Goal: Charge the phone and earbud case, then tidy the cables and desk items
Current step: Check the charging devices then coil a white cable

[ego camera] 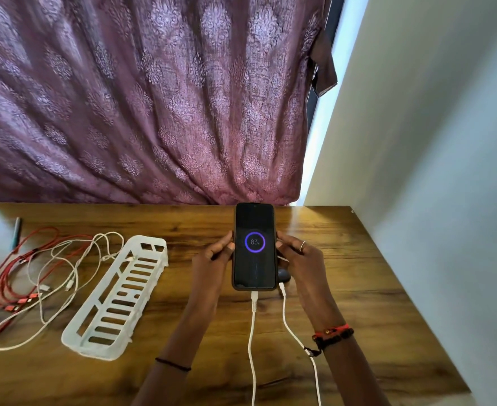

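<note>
While both hands grasp it, the phone (pixel 254 247) sits screen-up toward the camera over the far middle of the desk (pixel 373 288). The left hand (pixel 212 259) pinches its left long edge and the right hand (pixel 303 259) curls round its right long edge. A ring (pixel 303 245) shows on one right finger.

Legible writing: the screen reads "83%" inside a purple circle. Nothing else on it can be read.

A white cable (pixel 252 332) enters the phone's bottom edge and runs to the near edge of the view. A second white cable (pixel 292 332) runs beside it, and its plug ends just beside a dark rounded object, probably the earbud case (pixel 284 275). That object is mostly hidden behind the phone and right hand, so I cannot tell whether the plug is seated.

On the left, a white slotted tray (pixel 118 297) lies diagonally. Beyond it, loose white cables (pixel 65 268) are tangled with red cables (pixel 10 276), which reach the view's left border.

Edges: the desk's far edge meets a patterned purple curtain (pixel 153 98), and its right edge runs along a pale wall (pixel 446 142). Bare wood lies open between the right forearm and the wall, and between the tray and the left forearm.
</note>
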